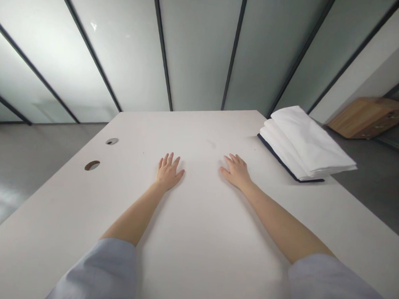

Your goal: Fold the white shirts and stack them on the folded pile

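My left hand [168,172] lies palm down on the white table [195,238], fingers stretched out and holding nothing. My right hand [235,169] rests flat on the table too, a little to the right, fingers out and empty. A stack of folded white cloths [305,144] on a dark base sits at the table's far right, about a hand's length beyond my right hand. Both forearms are bare, with pale blue sleeves near the bottom edge.
Two round cable holes [92,165] [112,141] are set in the table's left side. Frosted glass wall panels [198,47] with dark frames stand behind the table. A wooden cabinet [368,116] stands on the grey floor at the far right.
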### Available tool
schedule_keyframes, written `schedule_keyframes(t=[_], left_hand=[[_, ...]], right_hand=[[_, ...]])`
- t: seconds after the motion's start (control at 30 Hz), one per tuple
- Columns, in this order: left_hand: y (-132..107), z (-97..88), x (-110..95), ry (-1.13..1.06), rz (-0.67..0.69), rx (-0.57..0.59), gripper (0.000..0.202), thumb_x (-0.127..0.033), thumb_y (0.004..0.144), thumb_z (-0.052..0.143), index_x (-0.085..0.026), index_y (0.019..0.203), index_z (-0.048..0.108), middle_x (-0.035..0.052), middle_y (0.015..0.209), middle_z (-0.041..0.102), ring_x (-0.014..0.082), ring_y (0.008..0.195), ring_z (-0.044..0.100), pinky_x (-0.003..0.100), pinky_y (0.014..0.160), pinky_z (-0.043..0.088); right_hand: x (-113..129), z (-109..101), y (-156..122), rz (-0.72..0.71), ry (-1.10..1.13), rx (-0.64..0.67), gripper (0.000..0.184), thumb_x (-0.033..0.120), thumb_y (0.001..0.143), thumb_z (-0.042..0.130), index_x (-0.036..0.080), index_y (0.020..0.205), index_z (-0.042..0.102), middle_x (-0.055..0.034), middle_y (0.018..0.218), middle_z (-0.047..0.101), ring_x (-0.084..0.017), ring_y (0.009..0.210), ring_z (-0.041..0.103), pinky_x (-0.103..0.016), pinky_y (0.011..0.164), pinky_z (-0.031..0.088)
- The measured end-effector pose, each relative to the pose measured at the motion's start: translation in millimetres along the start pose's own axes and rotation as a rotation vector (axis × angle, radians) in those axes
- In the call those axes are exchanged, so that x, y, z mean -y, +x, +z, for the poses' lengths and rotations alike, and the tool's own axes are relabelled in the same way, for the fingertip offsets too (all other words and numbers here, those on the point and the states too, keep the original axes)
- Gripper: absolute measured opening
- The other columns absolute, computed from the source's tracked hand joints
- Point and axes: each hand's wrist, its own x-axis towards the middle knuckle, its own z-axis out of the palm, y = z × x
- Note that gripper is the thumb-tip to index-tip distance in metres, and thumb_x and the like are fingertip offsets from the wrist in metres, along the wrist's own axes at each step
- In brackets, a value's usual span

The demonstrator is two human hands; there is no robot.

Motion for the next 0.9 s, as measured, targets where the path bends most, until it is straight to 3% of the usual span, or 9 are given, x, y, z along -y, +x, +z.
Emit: schedule_keyframes(t=[0.2,0.37,0.9], left_hand=[[1,2.3,0,-0.007,-0.047,0.136,0.069,-0.058,0.094,0.029,-0.018,0.149,0.032,0.0130,0.157,0.026,0.0301,0.146,0.020,0.045,0.116,0.022],[2,3.1,0,-0.019,-0.037,0.249,0.075,-0.065,0.092,0.023,-0.020,0.151,0.029,0.0119,0.158,0.023,0.0310,0.146,0.019,0.046,0.116,0.021],[-3,-1.2,7,-0.097,-0.006,0.242,0.067,-0.060,0.093,0.030,-0.021,0.148,0.036,0.0098,0.158,0.026,0.0278,0.145,0.022,0.041,0.117,0.020]], right_hand=[[7,-3,-1,0.038,-0.013,0.203,0.077,0.068,0.089,0.029,0.020,0.149,0.033,-0.0135,0.157,0.025,-0.038,0.143,0.018,-0.052,0.113,0.017],[9,-6,-1,0.041,-0.021,0.281,0.085,0.073,0.088,0.021,0.017,0.152,0.028,-0.0153,0.158,0.021,-0.037,0.144,0.017,-0.051,0.114,0.014],[11,-6,-9,0.039,-0.012,0.285,0.081,0.069,0.090,0.022,0.017,0.151,0.030,-0.0159,0.158,0.022,-0.036,0.144,0.018,-0.049,0.114,0.015]])
